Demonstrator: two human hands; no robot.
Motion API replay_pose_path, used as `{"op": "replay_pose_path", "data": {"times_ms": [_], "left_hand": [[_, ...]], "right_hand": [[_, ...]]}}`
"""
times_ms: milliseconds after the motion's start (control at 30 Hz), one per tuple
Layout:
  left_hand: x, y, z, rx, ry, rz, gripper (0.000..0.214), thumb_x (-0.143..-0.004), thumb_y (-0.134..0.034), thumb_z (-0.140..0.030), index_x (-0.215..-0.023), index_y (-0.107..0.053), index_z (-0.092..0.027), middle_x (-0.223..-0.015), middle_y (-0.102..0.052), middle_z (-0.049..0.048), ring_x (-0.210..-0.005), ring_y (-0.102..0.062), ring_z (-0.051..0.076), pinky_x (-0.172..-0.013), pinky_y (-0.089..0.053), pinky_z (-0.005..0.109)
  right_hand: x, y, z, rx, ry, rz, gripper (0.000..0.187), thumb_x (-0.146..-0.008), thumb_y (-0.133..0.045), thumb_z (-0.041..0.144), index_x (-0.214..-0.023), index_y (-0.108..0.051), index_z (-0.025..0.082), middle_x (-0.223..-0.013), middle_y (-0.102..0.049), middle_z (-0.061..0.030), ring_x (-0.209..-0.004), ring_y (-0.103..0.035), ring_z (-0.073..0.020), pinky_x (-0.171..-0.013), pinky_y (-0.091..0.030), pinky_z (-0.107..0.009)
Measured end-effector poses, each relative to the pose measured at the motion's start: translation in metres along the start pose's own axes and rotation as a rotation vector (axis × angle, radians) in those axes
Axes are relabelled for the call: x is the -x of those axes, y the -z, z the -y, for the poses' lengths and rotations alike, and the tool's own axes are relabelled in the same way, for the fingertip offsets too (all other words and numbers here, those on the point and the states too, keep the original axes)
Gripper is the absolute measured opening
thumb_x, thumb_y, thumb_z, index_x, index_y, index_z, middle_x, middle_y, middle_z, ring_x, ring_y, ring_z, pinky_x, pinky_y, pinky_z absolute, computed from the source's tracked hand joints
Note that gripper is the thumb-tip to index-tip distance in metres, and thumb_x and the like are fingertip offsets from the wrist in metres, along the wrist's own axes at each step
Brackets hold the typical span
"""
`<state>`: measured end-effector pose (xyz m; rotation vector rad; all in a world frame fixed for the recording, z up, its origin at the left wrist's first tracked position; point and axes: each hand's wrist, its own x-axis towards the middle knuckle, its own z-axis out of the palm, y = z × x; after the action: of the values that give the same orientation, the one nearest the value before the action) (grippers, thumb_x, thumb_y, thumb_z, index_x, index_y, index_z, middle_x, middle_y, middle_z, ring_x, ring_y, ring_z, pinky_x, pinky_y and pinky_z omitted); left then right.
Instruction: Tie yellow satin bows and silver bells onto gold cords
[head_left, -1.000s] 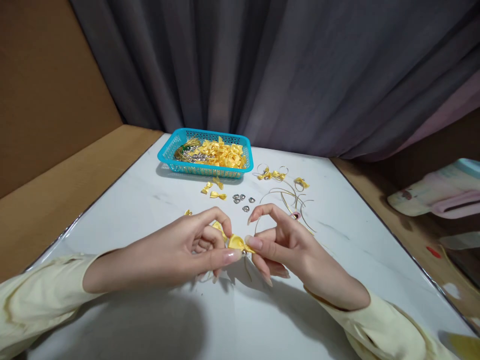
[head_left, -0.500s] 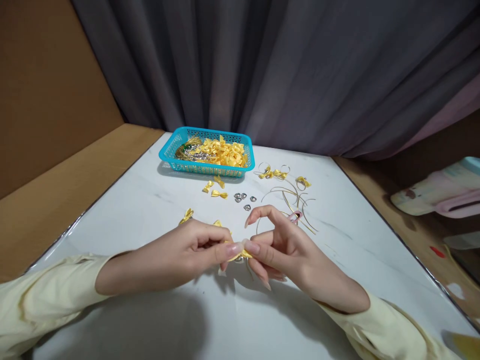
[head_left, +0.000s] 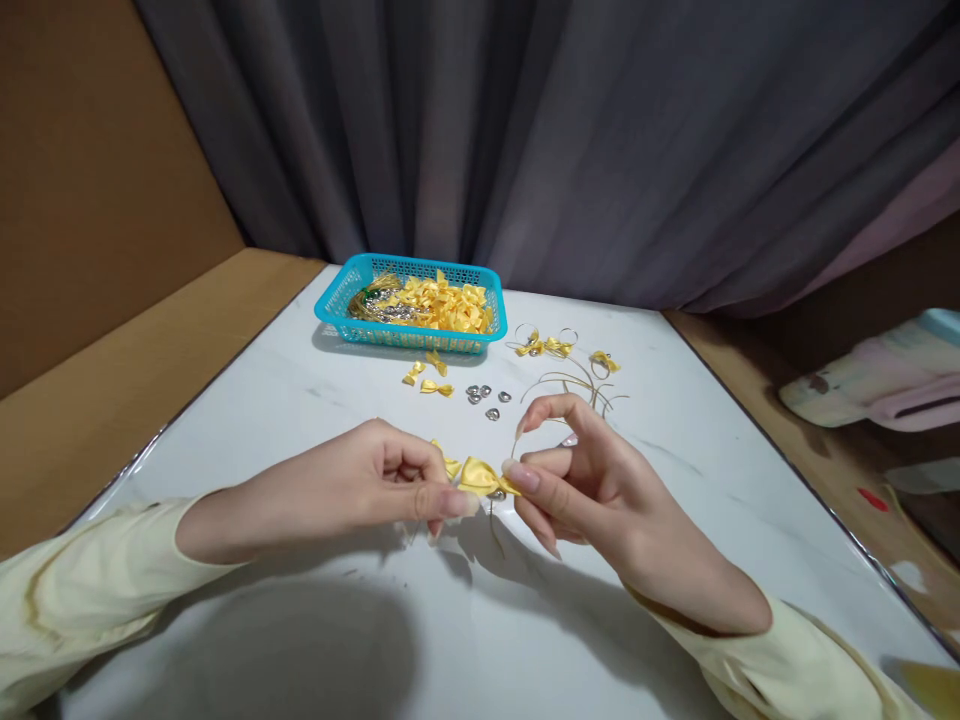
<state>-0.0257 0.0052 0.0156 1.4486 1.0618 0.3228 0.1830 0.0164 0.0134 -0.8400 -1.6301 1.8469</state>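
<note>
The left hand [head_left: 382, 490] pinches the left end of a yellow bow [head_left: 478, 475] between thumb and forefinger, its remaining fingers curled. The right hand [head_left: 592, 490] grips the bow's right end at the thumb, forefinger raised clear. The bow is located between both hands, above the near-middle part of the white table [head_left: 292, 430]. A thin wire [head_left: 495, 535] hangs below it. Loose silver pieces [head_left: 475, 396] lie on the far side of the hands; a blue basket [head_left: 409, 340] stands farther, to the left.
</note>
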Motion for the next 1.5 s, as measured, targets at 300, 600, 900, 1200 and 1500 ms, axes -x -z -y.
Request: {"op": "replay_pose_path", "data": {"times_ms": [300, 600, 900, 1200, 1500], "left_hand": [[0.012, -0.010, 0.000, -0.276, -0.213, -0.043, 0.037, -0.087, -0.047, -0.033, -0.056, -0.036, -0.016, -0.049, -0.029, -0.0072, -0.047, -0.024, 0.006, -0.043, -0.019, 0.018], [0.008, 0.003, -0.002, -0.270, -0.190, 0.131, 0.035, -0.087, -0.049, -0.038, -0.059, -0.045, -0.015, -0.050, -0.033, -0.0071, -0.048, -0.029, 0.006, -0.046, -0.023, 0.018], [0.000, -0.003, 0.004, -0.502, -0.310, -0.095, 0.020, -0.087, -0.048, -0.039, -0.086, -0.056, -0.021, -0.086, -0.055, -0.0018, -0.083, -0.047, 0.015, -0.074, -0.035, 0.021], [-0.002, -0.018, 0.006, -0.492, -0.358, -0.278, 0.035, -0.094, -0.029, -0.024, -0.063, -0.043, -0.018, -0.063, -0.045, -0.0039, -0.065, -0.045, 0.011, -0.066, -0.033, 0.023], [-0.002, -0.019, 0.009, -0.450, -0.356, -0.266, 0.033, -0.092, -0.030, -0.022, -0.063, -0.046, -0.017, -0.066, -0.050, -0.0033, -0.069, -0.047, 0.011, -0.069, -0.034, 0.023]], "right_hand": [[0.001, 0.001, 0.000, 0.019, -0.060, 0.084, 0.014, -0.092, -0.043, 0.020, -0.097, -0.030, 0.024, -0.050, -0.044, 0.0115, -0.042, -0.030, -0.0042, -0.041, -0.023, -0.015], [0.002, 0.004, -0.004, 0.055, -0.051, 0.151, 0.013, -0.093, -0.042, 0.020, -0.099, -0.031, 0.024, -0.053, -0.044, 0.0107, -0.047, -0.034, -0.0053, -0.046, -0.028, -0.017], [0.002, 0.001, 0.001, 0.057, -0.020, 0.084, 0.011, -0.094, -0.040, 0.019, -0.096, -0.030, 0.023, -0.054, -0.045, 0.0101, -0.048, -0.036, -0.0042, -0.047, -0.028, -0.016], [0.002, -0.004, -0.004, 0.062, 0.005, 0.089, 0.008, -0.095, -0.036, 0.024, -0.099, -0.028, 0.024, -0.061, -0.049, 0.0068, -0.053, -0.034, -0.0065, -0.051, -0.028, -0.020], [0.000, -0.004, -0.008, 0.166, 0.001, 0.076, 0.019, -0.092, -0.043, 0.029, -0.102, -0.028, 0.024, -0.065, -0.050, 0.0059, -0.061, -0.047, -0.0087, -0.056, -0.033, -0.022]]}}
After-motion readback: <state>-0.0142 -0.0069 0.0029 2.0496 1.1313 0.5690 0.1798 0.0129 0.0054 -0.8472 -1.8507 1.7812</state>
